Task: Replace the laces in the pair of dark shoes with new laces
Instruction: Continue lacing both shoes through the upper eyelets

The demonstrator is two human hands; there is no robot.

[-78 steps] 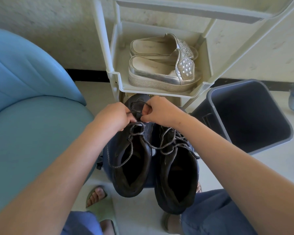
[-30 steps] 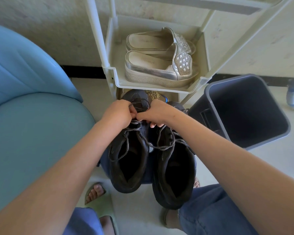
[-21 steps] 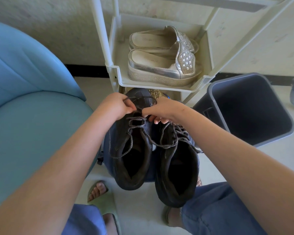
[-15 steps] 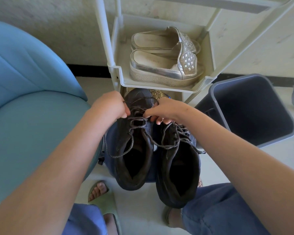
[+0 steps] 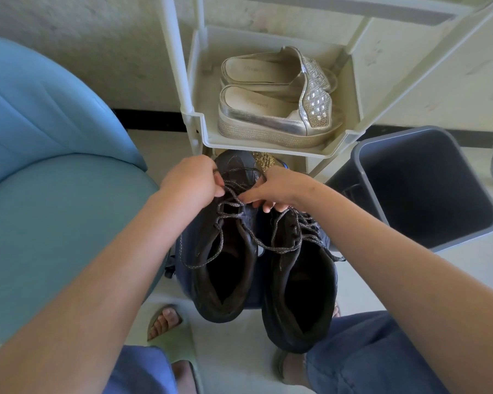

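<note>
Currently head view, frame centre: pair of dark worn leather shoes (image 5: 256, 263) side by side. Left hand (image 5: 191, 183) and right hand (image 5: 279, 189) both pinch grey speckled cord lace (image 5: 231, 204) near toe. Ease lace out eyelet by eyelet, avoid tangling loose ends.

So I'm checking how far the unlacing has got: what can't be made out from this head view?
- Lace at the lowest eyelets of the left-hand shoe: covered by the left hand and right hand.
- Toe of the right-hand shoe: hidden under the right hand and forearm.
- What the shoes rest on: hidden beneath them.
- New laces: none in view.
- Grey bin contents: interior too dark.
</note>
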